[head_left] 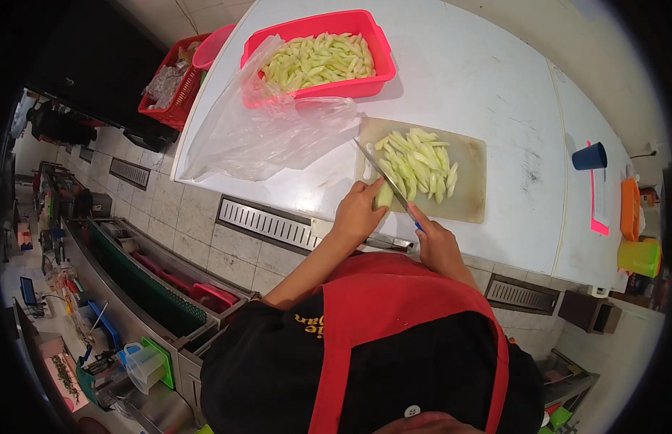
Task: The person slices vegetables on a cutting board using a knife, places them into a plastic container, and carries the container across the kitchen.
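Note:
My right hand (438, 242) grips the blue handle of a kitchen knife (385, 173). Its blade points up and left across a pale cutting board (467, 173). Just left of the blade, my left hand (357, 213) pinches a peeled, pale green vegetable piece (383, 195) that looks like cucumber. Cut vegetable strips (423, 163) lie in a loose heap on the board, right of the knife. Farther back stands a pink-red tub (383, 54) with many similar strips (321, 61) in it.
A crumpled clear plastic bag (256, 141) spreads over the white table (466, 65) left of the board and against the tub. A dark blue cup (589, 156) is at the right. Red crates (178, 101) stand beyond the table's left edge. Floor drains (267, 223) run below.

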